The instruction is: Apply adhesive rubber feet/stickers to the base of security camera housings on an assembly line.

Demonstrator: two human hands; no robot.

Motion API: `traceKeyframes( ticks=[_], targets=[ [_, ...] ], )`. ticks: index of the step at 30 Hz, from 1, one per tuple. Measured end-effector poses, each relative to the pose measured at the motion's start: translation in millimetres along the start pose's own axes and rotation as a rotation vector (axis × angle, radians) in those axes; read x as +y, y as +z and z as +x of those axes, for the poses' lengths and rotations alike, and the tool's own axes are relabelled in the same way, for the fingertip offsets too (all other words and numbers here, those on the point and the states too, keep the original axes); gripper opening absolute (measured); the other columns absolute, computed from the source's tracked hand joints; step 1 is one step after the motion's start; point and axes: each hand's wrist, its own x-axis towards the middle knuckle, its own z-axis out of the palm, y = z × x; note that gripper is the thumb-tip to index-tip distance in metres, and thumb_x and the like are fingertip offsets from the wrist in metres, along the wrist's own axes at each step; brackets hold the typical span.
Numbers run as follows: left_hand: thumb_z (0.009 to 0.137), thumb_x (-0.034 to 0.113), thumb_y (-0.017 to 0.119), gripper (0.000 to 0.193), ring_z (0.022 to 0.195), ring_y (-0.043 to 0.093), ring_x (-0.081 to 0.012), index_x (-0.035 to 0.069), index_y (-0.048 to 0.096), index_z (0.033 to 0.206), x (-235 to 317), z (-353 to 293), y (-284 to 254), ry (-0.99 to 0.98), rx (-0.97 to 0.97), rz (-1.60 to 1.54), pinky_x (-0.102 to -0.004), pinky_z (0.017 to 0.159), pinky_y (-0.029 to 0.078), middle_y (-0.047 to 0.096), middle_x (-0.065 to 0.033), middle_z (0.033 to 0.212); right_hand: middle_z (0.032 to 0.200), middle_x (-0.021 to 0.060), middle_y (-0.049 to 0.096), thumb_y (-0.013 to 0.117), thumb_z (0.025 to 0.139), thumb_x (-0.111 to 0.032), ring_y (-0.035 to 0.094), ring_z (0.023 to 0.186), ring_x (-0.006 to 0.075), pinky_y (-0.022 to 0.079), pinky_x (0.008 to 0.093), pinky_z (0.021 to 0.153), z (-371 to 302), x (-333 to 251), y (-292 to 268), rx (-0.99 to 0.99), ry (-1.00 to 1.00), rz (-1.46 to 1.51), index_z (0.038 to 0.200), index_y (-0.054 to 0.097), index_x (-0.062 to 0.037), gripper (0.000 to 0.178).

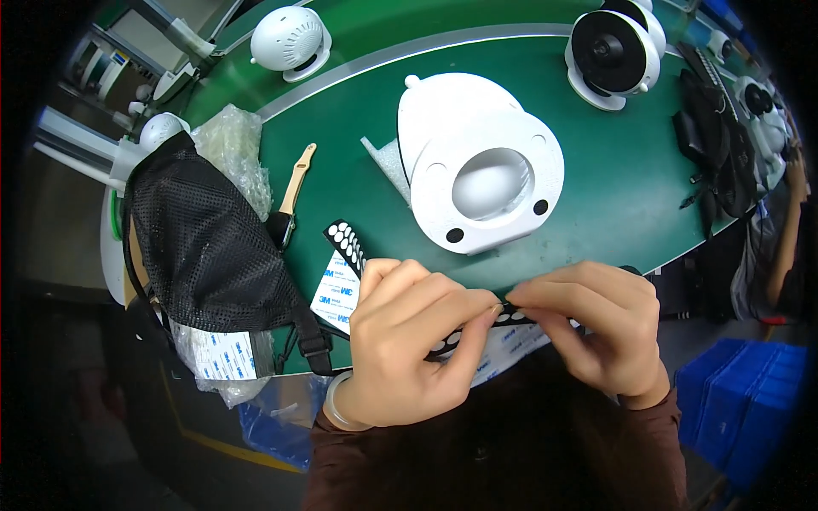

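Observation:
My left hand is closed in a pinch on a black strip with rows of white round spots. Fingertips of my right hand pinch together at the strip's right end; whether a loose pad is between them is too small to tell. A similar spotted black length shows beyond my left hand; any join is hidden behind the hand. Beyond both hands a white camera housing lies with its ring-shaped base facing up. Two black round pads sit on the base's near side; its two far round recesses are white.
White printed backing sheets lie under my hands. Leftward are a black mesh bag, bubble wrap and a wooden-handled brush. White cameras stand at the far edge; a black bag lies right. Blue bins stand below.

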Motion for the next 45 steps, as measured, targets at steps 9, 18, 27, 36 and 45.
traceKeyframes(
  ticks=[9,18,27,36,45],
  targets=[
    [0.061,-0.004,0.063,0.01,0.055,0.047,-0.0159,0.003,0.062,0.068,-5,3,6,-0.002,0.025,-0.063,-0.0269,0.061,0.032,0.058,-0.003,0.061,0.08,0.0097,0.06,0.067,0.062,-0.003,0.06,0.061,0.0224,0.048,0.0293,0.052,2,6,1,0.047,-0.209,-0.069,0.084,0.061,-0.0015,0.022],
    [0.064,0.0,0.066,0.01,0.055,0.048,-0.0177,0.006,0.061,0.069,-12,4,3,-0.002,0.023,-0.08,-0.0291,0.06,0.03,0.056,-0.0015,0.061,0.079,0.011,0.061,0.068,0.062,0.001,0.061,0.062,0.0238,0.049,0.0298,0.052,8,4,6,0.086,-0.194,-0.046,0.082,0.061,-0.0001,0.021],
    [0.066,0.0,0.066,0.009,0.054,0.046,-0.0149,0.007,0.062,0.069,-12,-3,10,0.004,0.107,-0.113,-0.0283,0.061,0.029,0.056,-0.0005,0.061,0.074,0.0098,0.06,0.068,0.061,0.005,0.059,0.058,0.0229,0.046,0.0274,0.05,9,-3,4,0.011,-0.116,-0.082,0.076,0.059,-0.0008,0.018],
    [0.065,0.0,0.066,0.01,0.054,0.047,-0.0147,0.007,0.061,0.068,-13,-1,15,-0.009,0.136,-0.142,-0.0282,0.059,0.028,0.055,-0.0005,0.059,0.077,0.0097,0.06,0.067,0.062,0.002,0.06,0.063,0.0243,0.048,0.0318,0.054,10,4,3,-0.028,-0.222,-0.19,0.078,0.059,-0.0003,0.018],
    [0.065,0.001,0.068,0.01,0.06,0.049,-0.0156,0.004,0.066,0.074,-25,-4,5,-0.156,0.211,-0.051,-0.0262,0.055,0.034,0.059,-0.0059,0.083,0.089,0.0182,0.063,0.059,0.068,0.007,0.063,0.082,0.0285,0.048,0.0342,0.076,23,1,-16,0.197,-0.135,-0.097,0.076,0.055,0.001,0.011]
  ],
)
